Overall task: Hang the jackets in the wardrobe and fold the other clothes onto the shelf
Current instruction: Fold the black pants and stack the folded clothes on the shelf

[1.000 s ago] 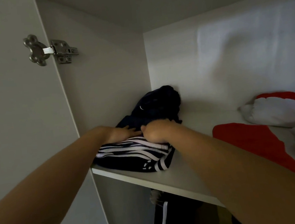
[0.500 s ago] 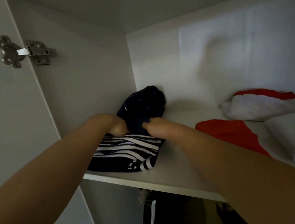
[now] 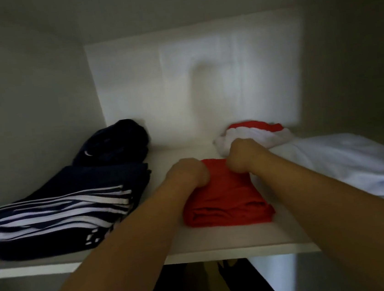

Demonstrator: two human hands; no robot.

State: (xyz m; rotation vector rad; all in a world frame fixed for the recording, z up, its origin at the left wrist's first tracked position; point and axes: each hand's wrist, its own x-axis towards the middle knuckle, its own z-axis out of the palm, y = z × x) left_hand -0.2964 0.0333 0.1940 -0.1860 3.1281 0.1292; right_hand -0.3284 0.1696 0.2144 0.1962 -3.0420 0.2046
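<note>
A folded red fabric garment (image 3: 228, 201) lies on the white wardrobe shelf (image 3: 221, 241). The left hand (image 3: 188, 174) and right hand (image 3: 242, 156) grip its far edge with curled fingers. Around it lie:

- **9 o'clock:** a folded navy garment with white stripes (image 3: 62, 212).
- **10 o'clock:** a bunched dark navy garment (image 3: 114, 142).
- **1 o'clock:** a crumpled white-and-red garment (image 3: 261, 132).
- **3 o'clock:** a folded white cloth (image 3: 356, 165).
- **6 o'clock:** dark hanging clothes (image 3: 202, 287), under the shelf.

No readable text — white swoosh mark (image 3: 88, 153) on dark bundle (image 3: 116, 139); white print (image 3: 92, 238) on striped garment (image 3: 57, 208) illegible.
</note>
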